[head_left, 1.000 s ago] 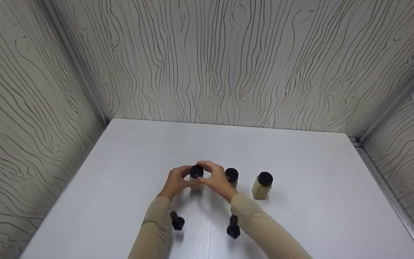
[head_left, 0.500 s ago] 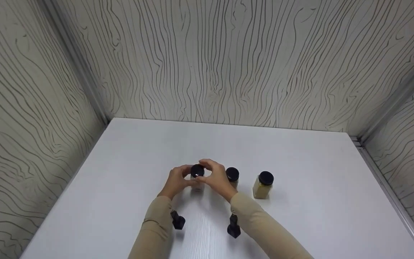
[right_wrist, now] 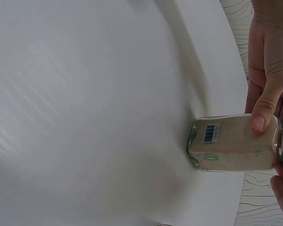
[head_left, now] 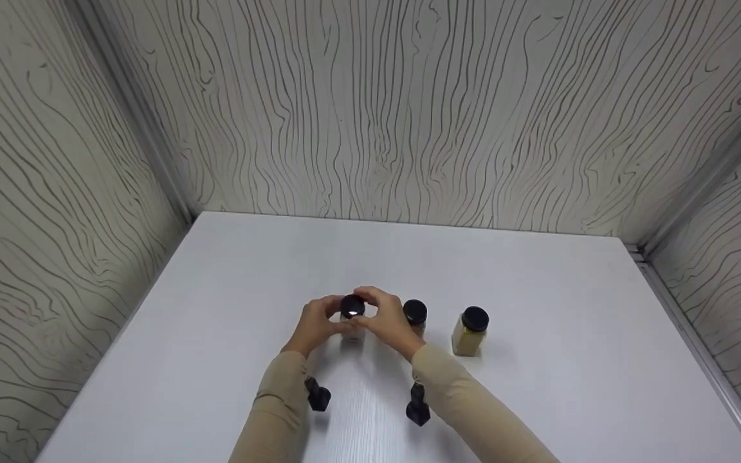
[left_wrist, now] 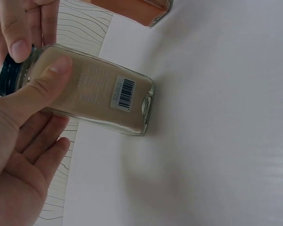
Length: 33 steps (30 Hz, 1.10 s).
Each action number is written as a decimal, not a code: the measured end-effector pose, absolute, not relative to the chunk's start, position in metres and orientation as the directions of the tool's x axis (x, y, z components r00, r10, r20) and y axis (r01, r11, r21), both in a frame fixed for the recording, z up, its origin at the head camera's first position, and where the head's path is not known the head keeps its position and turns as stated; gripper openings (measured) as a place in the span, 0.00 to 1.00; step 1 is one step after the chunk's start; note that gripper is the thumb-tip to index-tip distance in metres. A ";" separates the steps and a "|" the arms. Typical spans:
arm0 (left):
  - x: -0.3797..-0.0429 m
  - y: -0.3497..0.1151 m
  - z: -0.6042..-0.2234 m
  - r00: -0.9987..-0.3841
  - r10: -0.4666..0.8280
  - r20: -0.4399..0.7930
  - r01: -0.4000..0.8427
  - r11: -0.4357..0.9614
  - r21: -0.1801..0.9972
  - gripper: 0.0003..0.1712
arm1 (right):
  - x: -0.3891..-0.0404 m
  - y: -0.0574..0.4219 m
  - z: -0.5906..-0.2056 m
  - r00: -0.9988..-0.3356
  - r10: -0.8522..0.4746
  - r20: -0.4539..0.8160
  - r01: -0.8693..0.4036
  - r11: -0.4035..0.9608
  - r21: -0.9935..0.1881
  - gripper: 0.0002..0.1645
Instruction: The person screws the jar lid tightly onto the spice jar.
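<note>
A square glass spice jar [left_wrist: 99,94] holds beige powder and carries a small barcode label. In the head view my left hand [head_left: 312,325] grips its body from the left, and in the left wrist view its thumb [left_wrist: 40,87] lies along the glass. My right hand [head_left: 388,321] pinches the black lid [head_left: 352,305] from the right, finger behind and thumb in front. The lid sits on the jar's neck. Seen from the right wrist, the jar's base is close to the white table, and part of the lid is cut off at the frame edge.
Right of the hands stands a second black-lidded jar [head_left: 415,312] with orange-brown contents, partly hidden by the right hand. Farther right is a third jar [head_left: 469,337] with yellowish powder. The white table [head_left: 557,386] meets wood-patterned walls [head_left: 383,116] at its back and sides.
</note>
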<state>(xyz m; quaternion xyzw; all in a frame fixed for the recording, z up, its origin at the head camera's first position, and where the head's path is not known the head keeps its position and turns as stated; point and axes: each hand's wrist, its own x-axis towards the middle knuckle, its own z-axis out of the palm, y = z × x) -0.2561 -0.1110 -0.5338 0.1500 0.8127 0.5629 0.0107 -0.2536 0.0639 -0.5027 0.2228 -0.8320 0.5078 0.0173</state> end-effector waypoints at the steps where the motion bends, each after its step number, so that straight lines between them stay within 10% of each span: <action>1: -0.257 -0.111 -0.534 -0.955 0.255 0.148 0.229 0.325 0.918 0.29 | -0.253 0.063 -0.503 -0.902 -0.345 0.258 -0.388 0.390 -0.835 0.27; 33: -0.255 -0.111 -0.532 -0.956 0.258 0.139 0.226 0.345 0.911 0.30 | -0.256 0.064 -0.486 -0.884 -0.437 0.165 -0.358 0.407 -0.841 0.30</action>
